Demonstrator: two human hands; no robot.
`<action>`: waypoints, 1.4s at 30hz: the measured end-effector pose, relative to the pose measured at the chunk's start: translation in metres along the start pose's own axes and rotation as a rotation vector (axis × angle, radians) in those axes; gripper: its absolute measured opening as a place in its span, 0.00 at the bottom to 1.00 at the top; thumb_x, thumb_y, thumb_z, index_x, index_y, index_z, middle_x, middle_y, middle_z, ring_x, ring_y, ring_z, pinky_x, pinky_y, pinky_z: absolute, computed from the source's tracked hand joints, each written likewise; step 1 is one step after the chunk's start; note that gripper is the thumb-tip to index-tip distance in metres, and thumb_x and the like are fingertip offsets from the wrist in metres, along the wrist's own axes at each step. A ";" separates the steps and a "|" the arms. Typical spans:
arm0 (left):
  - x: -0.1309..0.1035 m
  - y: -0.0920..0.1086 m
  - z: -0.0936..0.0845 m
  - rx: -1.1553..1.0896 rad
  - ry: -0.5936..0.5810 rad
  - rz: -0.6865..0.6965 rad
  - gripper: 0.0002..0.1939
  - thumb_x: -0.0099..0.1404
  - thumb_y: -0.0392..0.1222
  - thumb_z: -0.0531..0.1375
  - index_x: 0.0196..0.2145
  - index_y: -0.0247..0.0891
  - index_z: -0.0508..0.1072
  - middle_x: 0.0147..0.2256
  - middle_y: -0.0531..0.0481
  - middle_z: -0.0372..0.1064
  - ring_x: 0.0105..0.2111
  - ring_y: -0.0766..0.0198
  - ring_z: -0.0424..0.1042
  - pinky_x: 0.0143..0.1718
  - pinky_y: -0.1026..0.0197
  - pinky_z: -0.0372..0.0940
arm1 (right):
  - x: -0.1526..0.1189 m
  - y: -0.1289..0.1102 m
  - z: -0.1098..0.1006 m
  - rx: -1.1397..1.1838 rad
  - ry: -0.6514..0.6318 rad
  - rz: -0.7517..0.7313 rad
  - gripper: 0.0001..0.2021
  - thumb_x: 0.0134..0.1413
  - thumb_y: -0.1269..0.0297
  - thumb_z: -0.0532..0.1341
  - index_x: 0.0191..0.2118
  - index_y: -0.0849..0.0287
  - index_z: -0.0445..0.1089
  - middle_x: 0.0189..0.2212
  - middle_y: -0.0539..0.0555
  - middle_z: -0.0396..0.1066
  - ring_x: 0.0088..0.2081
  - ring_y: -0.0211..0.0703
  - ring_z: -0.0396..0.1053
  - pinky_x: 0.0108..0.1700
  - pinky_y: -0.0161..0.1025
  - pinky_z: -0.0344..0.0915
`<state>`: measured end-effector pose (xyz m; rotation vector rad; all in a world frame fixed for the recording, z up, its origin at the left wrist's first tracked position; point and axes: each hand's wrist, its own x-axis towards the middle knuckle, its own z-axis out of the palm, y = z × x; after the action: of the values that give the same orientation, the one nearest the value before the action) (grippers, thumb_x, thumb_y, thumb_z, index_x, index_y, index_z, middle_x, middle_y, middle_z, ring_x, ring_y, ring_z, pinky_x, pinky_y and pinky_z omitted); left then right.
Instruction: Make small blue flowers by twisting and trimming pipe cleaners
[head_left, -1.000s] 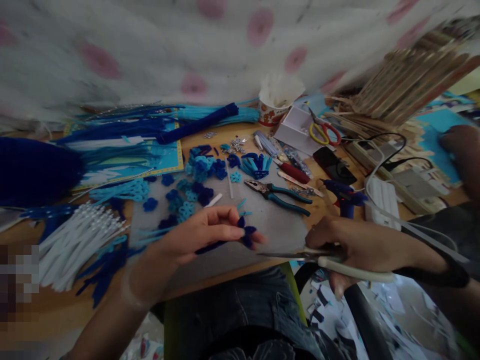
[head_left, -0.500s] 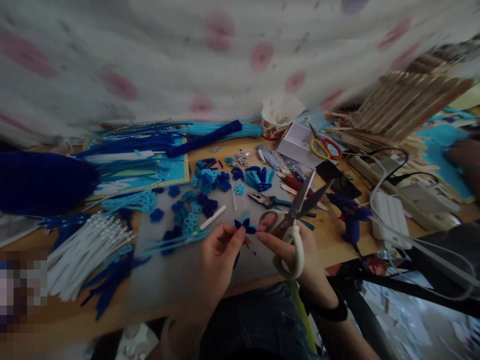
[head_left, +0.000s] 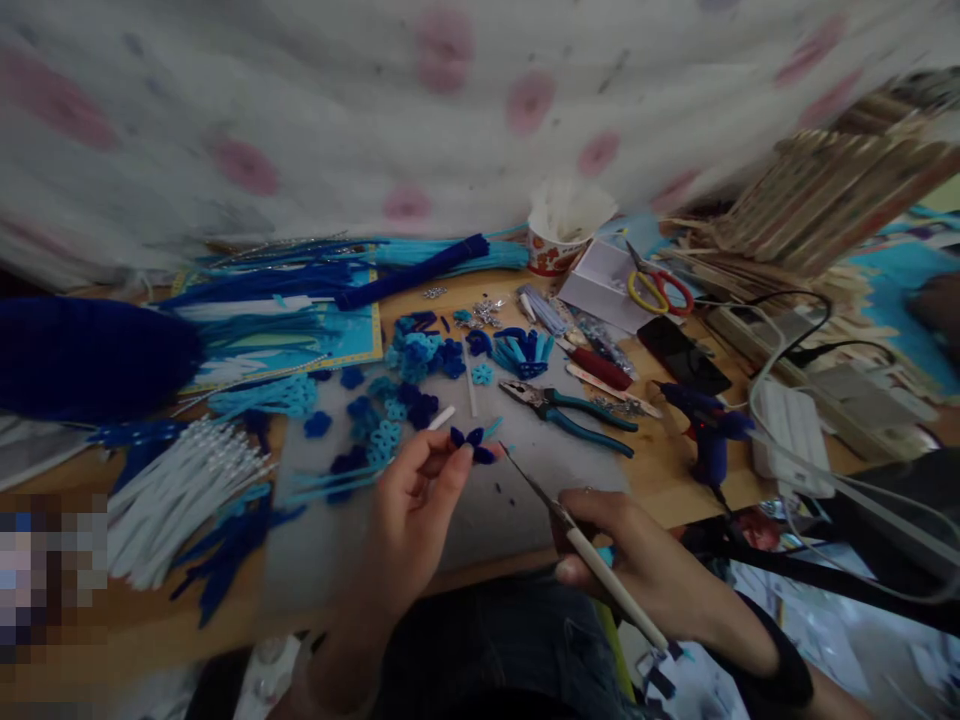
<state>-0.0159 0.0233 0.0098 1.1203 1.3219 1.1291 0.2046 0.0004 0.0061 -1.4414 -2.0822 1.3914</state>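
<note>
Between its thumb and fingers my left hand [head_left: 424,500] pinches a dark blue flower [head_left: 471,445] over the grey mat [head_left: 480,520]. My right hand [head_left: 637,555] is wrapped round white-handled scissors [head_left: 596,565], whose tips point up and left, close to the flower's right side. The scissors are seen edge-on. Dark blue and light blue fuzzy flowers [head_left: 364,420] lie on the mat left of my left hand. Teal-handled pliers [head_left: 581,420] rest beyond the scissors, beside a small light blue flower [head_left: 482,374].
A glue gun [head_left: 705,430], a black phone [head_left: 682,355] and a power strip [head_left: 791,435] with cables sit at the right. White stems [head_left: 180,500] lie left. Behind are a paper cup [head_left: 551,250], a white box [head_left: 607,285] and red-yellow scissors [head_left: 660,290]. Another person's hand [head_left: 934,305] shows far right.
My right hand has moved down and right, away from the flower, and the scissors have turned so their blades point up-left. My left hand and the flower have shifted slightly left.
</note>
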 end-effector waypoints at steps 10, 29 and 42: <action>-0.003 -0.009 0.003 -0.018 0.069 0.065 0.08 0.65 0.47 0.65 0.33 0.40 0.78 0.26 0.51 0.79 0.23 0.65 0.75 0.21 0.68 0.65 | 0.004 -0.001 -0.006 -0.231 0.078 -0.067 0.26 0.61 0.38 0.57 0.26 0.57 0.60 0.22 0.50 0.65 0.24 0.38 0.59 0.27 0.36 0.49; -0.002 -0.015 0.004 -0.072 0.085 0.077 0.04 0.65 0.43 0.65 0.34 0.40 0.78 0.26 0.52 0.80 0.25 0.65 0.78 0.22 0.70 0.68 | 0.004 -0.001 -0.009 -0.200 0.057 -0.061 0.28 0.61 0.37 0.57 0.24 0.58 0.63 0.21 0.51 0.67 0.23 0.37 0.60 0.26 0.36 0.50; -0.002 -0.016 -0.002 -0.082 0.022 0.097 0.03 0.65 0.41 0.65 0.38 0.41 0.78 0.32 0.51 0.83 0.32 0.64 0.81 0.32 0.69 0.72 | 0.001 -0.002 -0.013 -0.237 0.044 -0.098 0.25 0.63 0.41 0.59 0.25 0.57 0.62 0.21 0.49 0.66 0.23 0.36 0.59 0.26 0.36 0.49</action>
<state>-0.0182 0.0187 -0.0059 1.1250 1.2379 1.2590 0.2111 0.0079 0.0144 -1.4175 -2.3184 1.0965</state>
